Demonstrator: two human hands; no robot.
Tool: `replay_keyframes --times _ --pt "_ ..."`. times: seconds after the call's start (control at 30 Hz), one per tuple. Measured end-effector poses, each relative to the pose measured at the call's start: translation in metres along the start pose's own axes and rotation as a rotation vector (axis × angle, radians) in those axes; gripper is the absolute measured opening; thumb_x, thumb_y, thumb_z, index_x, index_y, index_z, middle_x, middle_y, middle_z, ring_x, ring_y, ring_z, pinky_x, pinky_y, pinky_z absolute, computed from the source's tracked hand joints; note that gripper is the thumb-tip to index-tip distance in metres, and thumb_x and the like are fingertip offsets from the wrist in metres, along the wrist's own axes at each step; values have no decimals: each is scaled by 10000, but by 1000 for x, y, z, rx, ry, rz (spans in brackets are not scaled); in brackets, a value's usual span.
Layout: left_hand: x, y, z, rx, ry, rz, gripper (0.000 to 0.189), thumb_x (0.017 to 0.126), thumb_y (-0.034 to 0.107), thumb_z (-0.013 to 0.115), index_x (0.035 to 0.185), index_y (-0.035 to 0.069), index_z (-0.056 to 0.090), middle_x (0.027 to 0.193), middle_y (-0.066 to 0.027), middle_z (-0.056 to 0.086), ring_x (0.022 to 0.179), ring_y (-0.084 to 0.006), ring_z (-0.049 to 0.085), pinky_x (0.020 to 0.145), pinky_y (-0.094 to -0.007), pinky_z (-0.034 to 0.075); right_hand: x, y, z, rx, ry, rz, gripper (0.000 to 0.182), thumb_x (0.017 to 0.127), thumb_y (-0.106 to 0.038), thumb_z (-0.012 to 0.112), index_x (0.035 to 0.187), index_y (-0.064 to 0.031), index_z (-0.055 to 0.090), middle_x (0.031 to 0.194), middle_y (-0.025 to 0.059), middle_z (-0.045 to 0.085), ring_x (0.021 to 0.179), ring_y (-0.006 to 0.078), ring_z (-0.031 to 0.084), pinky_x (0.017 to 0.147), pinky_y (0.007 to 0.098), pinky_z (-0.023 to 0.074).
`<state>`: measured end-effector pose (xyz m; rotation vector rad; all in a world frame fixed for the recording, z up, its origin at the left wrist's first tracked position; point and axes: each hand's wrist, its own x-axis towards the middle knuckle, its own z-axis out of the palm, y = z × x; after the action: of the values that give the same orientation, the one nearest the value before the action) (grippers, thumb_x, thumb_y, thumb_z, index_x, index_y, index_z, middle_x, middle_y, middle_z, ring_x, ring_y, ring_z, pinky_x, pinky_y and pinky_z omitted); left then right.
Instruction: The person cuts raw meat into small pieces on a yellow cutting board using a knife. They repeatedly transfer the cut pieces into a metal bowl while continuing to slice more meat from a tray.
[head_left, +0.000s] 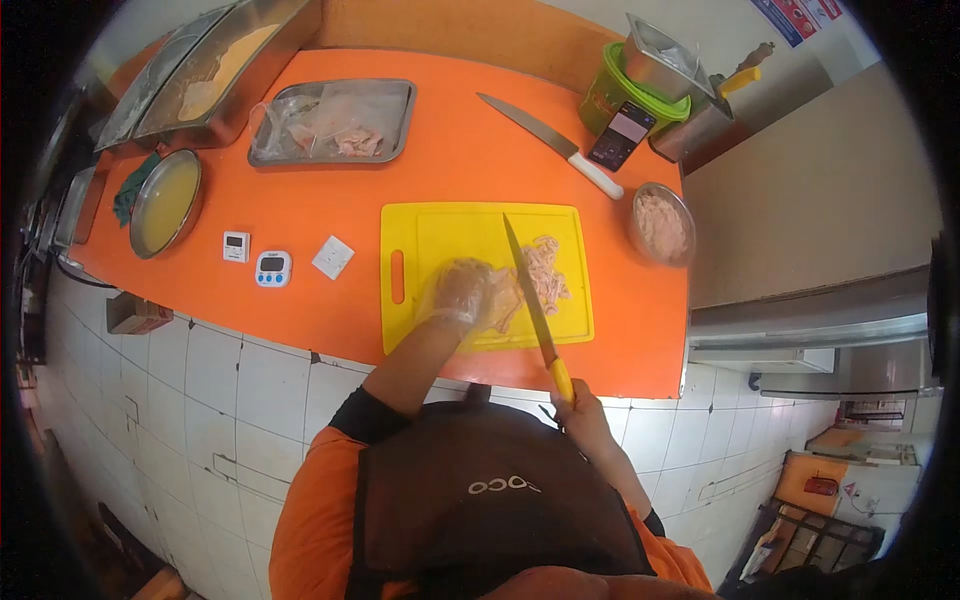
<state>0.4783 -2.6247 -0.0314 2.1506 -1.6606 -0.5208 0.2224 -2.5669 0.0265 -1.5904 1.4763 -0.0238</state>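
My left hand, in a clear plastic glove, presses on a piece of raw, pale meat on the yellow cutting board. My right hand grips the yellow handle of a long kitchen knife. Its blade lies across the board, between the piece under my left hand and a heap of cut meat strips at the right. A metal bowl of pale, raw-looking meat stands to the right of the board.
Behind the board lie a white-handled knife, a phone and a metal tray with bagged meat. Two digital timers, a bowl of yellow liquid and a deep pan of orange powder are at left; a green tub stands back right.
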Motion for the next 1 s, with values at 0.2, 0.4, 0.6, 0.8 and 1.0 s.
replay_keyframes --times 0.2,0.4,0.6,0.8,1.0 --pt "20 -73 73 83 487 124 182 788 167 501 881 52 607 779 -126 580 736 -315 577 651 -434 458 -4 -18 4 -92 1 -57 370 924 -292 459 1137 9 430 905 283 582 860 448 574 721 475 456" --pt "-52 -2 16 748 33 148 297 795 230 514 1052 90 561 1018 -115 565 985 -254 535 871 -413 420 -3 -23 -2 -101 -8 -122 356 951 -283 387 1154 5 436 926 293 575 867 450 570 733 488 454" --pt "-70 -29 49 190 253 507 314 824 214 525 1108 82 538 1088 -110 547 1046 -244 511 886 -399 428 5 -28 -4 -298 -19 -167 305 947 -262 389 1044 19 457 785 273 582 737 447 573 636 505 452" --pt "-72 -32 69 -241 180 323 335 854 192 509 1165 68 510 1100 -118 549 1027 -253 528 894 -354 437 38 -32 8 -456 13 -197 379 950 -322 363 983 46 449 691 309 556 695 470 561 624 536 439" --pt "-74 -31 57 116 208 372 339 835 157 517 1159 54 520 1041 -131 572 985 -271 552 865 -369 446 102 -103 33 -379 22 -210 422 916 -380 396 1044 12 483 860 301 596 832 446 580 726 513 448"
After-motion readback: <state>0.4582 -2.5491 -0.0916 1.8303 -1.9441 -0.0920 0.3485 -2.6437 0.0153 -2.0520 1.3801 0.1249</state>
